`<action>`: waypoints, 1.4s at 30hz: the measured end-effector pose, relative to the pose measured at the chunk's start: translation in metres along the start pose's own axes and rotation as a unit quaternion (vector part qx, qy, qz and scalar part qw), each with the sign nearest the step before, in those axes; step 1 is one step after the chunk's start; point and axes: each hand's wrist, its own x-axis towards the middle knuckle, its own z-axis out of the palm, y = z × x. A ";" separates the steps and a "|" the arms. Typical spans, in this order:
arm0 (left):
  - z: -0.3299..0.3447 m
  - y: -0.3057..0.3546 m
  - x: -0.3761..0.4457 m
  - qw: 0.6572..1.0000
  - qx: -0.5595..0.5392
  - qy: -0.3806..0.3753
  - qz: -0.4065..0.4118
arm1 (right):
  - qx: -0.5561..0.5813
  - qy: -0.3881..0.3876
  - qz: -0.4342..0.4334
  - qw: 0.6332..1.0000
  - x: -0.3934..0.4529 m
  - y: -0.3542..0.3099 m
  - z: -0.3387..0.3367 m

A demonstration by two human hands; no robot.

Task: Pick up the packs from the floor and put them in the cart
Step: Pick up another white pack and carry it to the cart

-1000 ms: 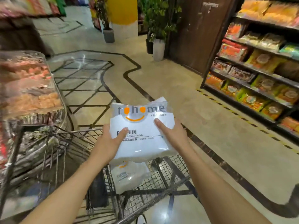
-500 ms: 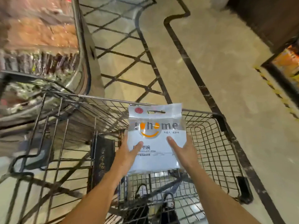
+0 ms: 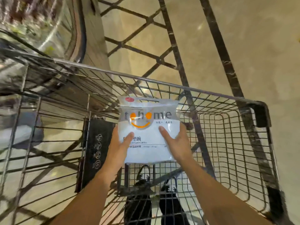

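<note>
Looking straight down into a wire shopping cart [image 3: 227, 127] standing on a beige stone floor [image 3: 259, 46] crossed by dark inlaid bands.

Holding a white plastic pack [image 3: 148, 130] with both hands, upright and face-on, inside the basket area of the cart, above its mesh bottom; whether the lower edge is touching the mesh, cannot tell. Showing on the pack: a grey band with dark letters, two orange dots and an orange smile, a red oval sticker at the top left corner, a cut-out handle slot along the top, and small printed lines too blurred to read.

Gripping the left edge of the pack with the left hand [image 3: 119, 146], thumb lying across the front, remaining fingers hidden behind the plastic. Gripping the right edge with the right hand [image 3: 177, 143] in the same way, thumb on the front pointing up and inward. Both sets of fingers closed onto the pack, bare forearms reaching in from the bottom of the view.

Hanging just left of the left hand, a dark child-seat flap [image 3: 95, 150] bearing round warning symbols. Showing through the mesh below the pack, two dark shoes [image 3: 154, 200] on the floor. Blurring past the upper left, a curved glass display case [image 3: 40, 25].
</note>
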 end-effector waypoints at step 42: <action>-0.410 0.055 -0.671 0.673 0.338 0.655 0.065 | -0.340 -0.089 -0.802 0.483 -0.577 -0.409 0.115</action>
